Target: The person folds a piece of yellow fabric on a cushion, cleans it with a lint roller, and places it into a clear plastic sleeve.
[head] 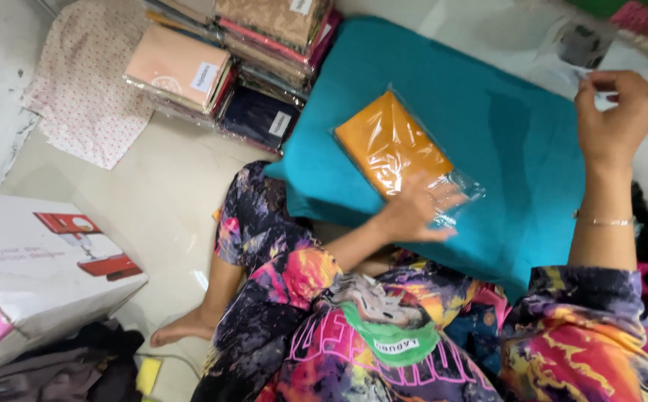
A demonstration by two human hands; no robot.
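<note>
Left hand [413,212] flat on clear-wrapped orange fabric packet [391,143] atop teal cloth [517,141].

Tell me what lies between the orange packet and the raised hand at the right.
In the head view, only bare teal cloth stretches between the orange packet and the right hand; the left hand rests on the packet's near end.

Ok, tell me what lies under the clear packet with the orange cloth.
The clear packet lies on a teal cloth spread on the floor. The left hand presses its open end. What is under the teal cloth is covered.
</note>
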